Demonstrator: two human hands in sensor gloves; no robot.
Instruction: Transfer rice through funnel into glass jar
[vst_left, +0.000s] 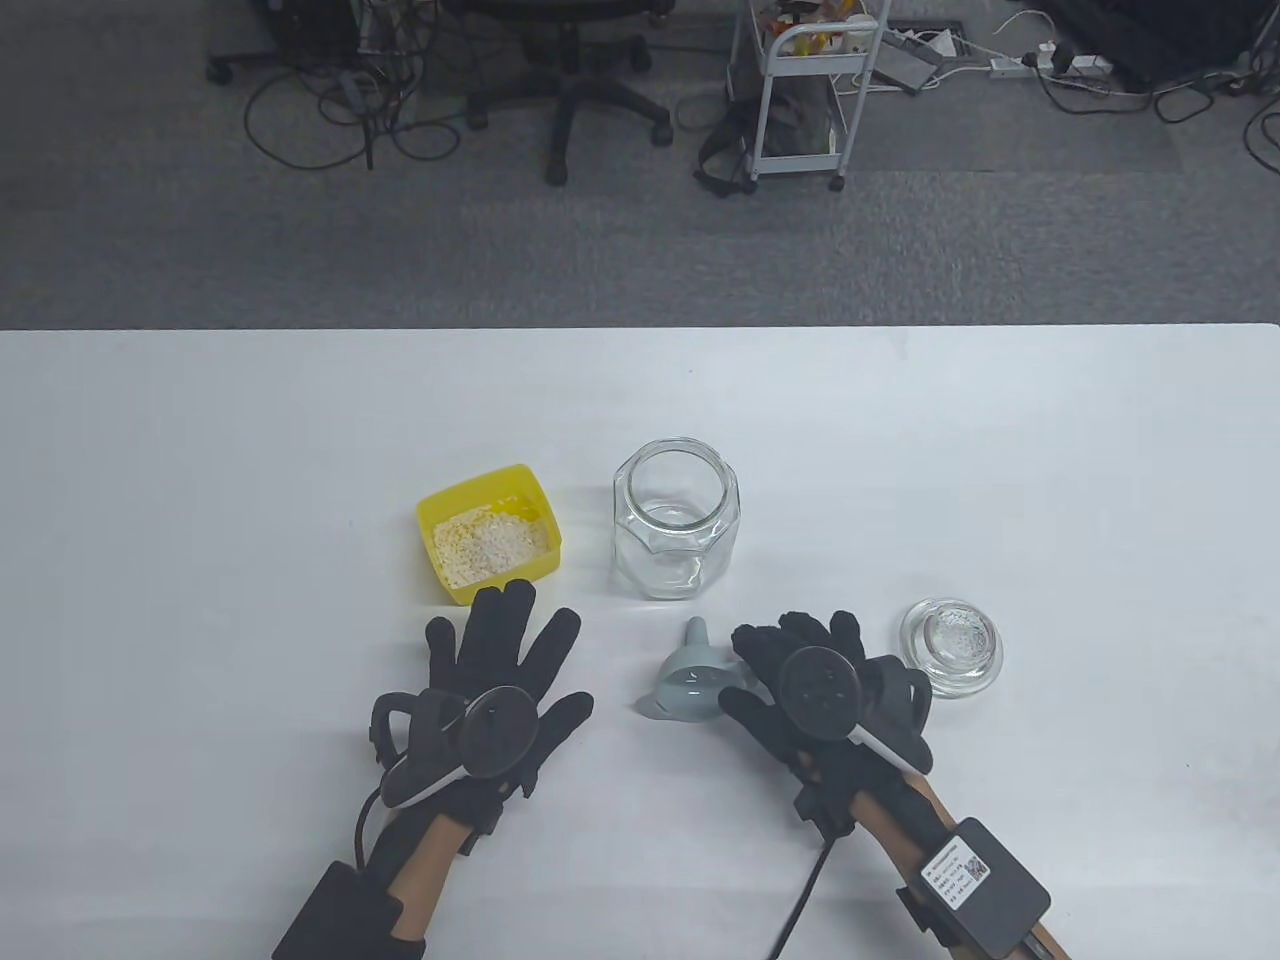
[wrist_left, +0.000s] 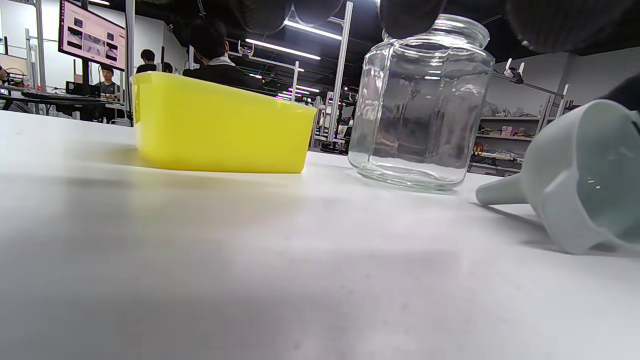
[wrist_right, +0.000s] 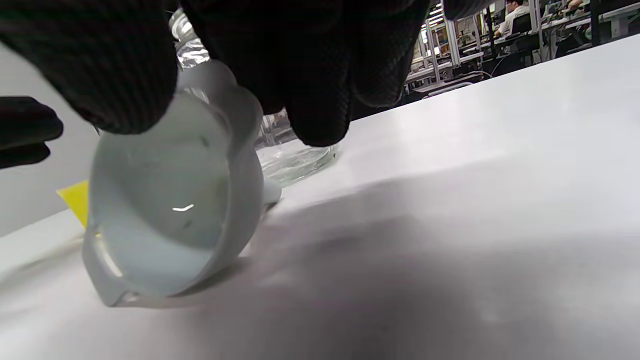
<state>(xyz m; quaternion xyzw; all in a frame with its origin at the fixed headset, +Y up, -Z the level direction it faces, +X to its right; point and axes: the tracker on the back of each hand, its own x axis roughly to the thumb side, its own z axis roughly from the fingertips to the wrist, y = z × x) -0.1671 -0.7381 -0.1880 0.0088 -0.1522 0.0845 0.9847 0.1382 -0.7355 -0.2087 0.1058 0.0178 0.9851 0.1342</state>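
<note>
A grey funnel (vst_left: 690, 685) lies on its side on the white table, spout toward the empty, open glass jar (vst_left: 677, 520). My right hand (vst_left: 740, 668) grips the funnel's wide rim between thumb and fingers; the right wrist view shows the fingers (wrist_right: 310, 75) over the funnel (wrist_right: 165, 210), which rests on the table. A yellow box (vst_left: 470, 490) holding rice (vst_left: 490, 545) stands left of the jar. My left hand (vst_left: 510, 650) lies flat and empty, fingers spread, just in front of the box. The left wrist view shows the box (wrist_left: 220, 130), jar (wrist_left: 420, 110) and funnel (wrist_left: 585, 185).
The jar's glass lid (vst_left: 950, 645) lies on the table right of my right hand. The table's far edge (vst_left: 640, 328) runs across the middle of the table view, with floor, a chair and a cart beyond.
</note>
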